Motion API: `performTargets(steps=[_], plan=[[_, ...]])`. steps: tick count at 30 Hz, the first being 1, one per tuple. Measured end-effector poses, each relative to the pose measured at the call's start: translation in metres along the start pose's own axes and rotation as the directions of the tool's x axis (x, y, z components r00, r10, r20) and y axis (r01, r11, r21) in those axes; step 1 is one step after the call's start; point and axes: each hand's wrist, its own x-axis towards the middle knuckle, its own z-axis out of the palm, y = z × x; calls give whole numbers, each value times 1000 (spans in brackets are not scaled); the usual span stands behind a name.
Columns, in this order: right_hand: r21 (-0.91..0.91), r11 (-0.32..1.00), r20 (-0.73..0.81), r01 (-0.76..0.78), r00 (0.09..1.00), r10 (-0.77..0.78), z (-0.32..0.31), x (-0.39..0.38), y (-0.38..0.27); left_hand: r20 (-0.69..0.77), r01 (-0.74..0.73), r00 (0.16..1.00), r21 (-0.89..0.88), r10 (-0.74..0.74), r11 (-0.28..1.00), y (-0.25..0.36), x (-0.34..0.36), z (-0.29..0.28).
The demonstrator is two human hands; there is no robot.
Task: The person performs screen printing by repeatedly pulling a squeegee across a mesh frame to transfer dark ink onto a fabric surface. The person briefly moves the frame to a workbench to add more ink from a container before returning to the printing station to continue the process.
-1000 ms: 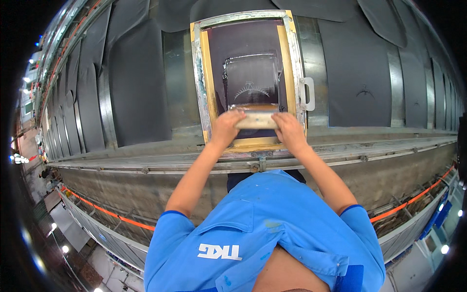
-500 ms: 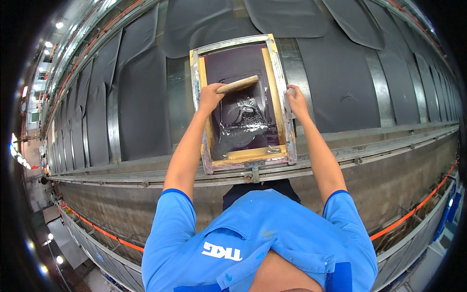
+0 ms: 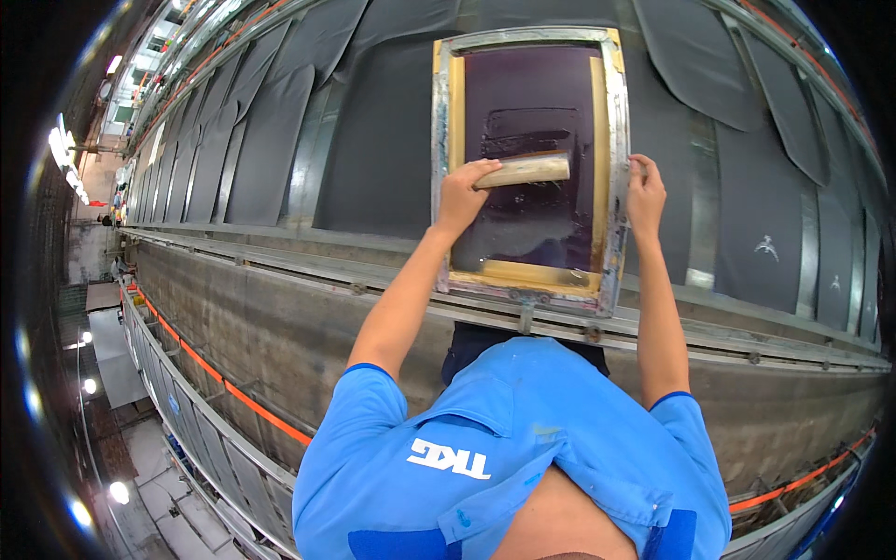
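Observation:
A screen-printing frame (image 3: 611, 112) lies in front of me on dark sheets. Its mesh (image 3: 527, 84) is dark purple, bordered inside by yellowish strips. My left hand (image 3: 460, 199) reaches over the frame's left side, closed on the left end of a squeegee (image 3: 532, 171) with a pale wooden handle. The squeegee lies crosswise over the middle of the mesh, its lower edge mostly hidden. Wet, shiny ink shows on the mesh around it. At the frame's right outer edge my right hand (image 3: 646, 198) is closed, its fingertips gripping the rim.
Dark sheets (image 3: 378, 140) lie side by side along a long table, with bare metallic strips between them. Small light prints (image 3: 766, 245) mark sheets on the right. A metal rail (image 3: 308, 257) runs along the table's near edge. Orange pipes (image 3: 238, 392) run low behind me on both sides.
The squeegee has come nearer to me across the mesh, in my left hand. The glossy ink below it has thinned. The view has shifted; my right hand stays at the frame's right edge.

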Motion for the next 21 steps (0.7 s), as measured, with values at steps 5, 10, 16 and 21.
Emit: performTargets(steps=[5, 10, 16, 21], plan=[[105, 993, 16, -53, 999, 52, 8, -2, 19, 54, 3, 999, 77, -8, 997, 13, 12, -10], [82, 987, 51, -135, 990, 131, -5, 3, 31, 108, 132, 983, 123, -145, 984, 13, 31, -14], [52, 994, 28, -96, 995, 95, -4, 2, 32, 190, 303, 930, 86, -314, 949, 17, 19, -26], [38, 996, -12, -83, 996, 84, 1, 4, 31, 187, 357, 917, 14, -353, 934, 44, -33, -34]])
